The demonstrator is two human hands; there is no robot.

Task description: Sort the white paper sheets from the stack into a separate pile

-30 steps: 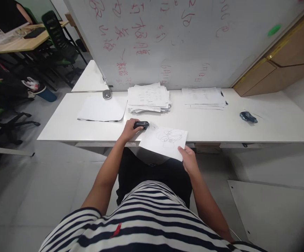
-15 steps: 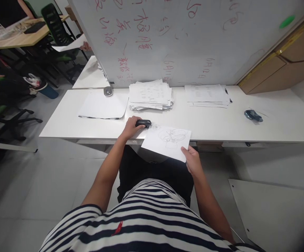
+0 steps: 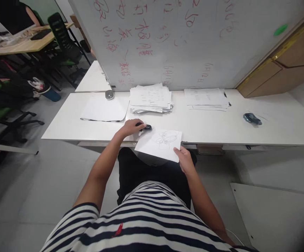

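A black stapler (image 3: 148,127) lies on the white desk near its front edge, and my left hand (image 3: 132,127) is closed around its left end. My right hand (image 3: 185,159) pinches the lower right corner of a white sheet of paper (image 3: 154,148) with line drawings on it. The sheet reaches over the desk's front edge, and its upper left side is at the stapler. Whether the paper's edge sits between the stapler's jaws cannot be made out.
A thick stack of papers (image 3: 151,99) stands against the whiteboard (image 3: 188,45). Thinner sheets (image 3: 206,97) lie right of it, with a dark blue object (image 3: 252,119) farther right. White paper (image 3: 103,109) and a small grey device (image 3: 109,94) are on the left. Cardboard (image 3: 278,77) leans at right.
The paper has moved left with my right hand, its upper left side closer in around the stapler. My left hand has shifted over the stapler's top. The camera view has tilted slightly.
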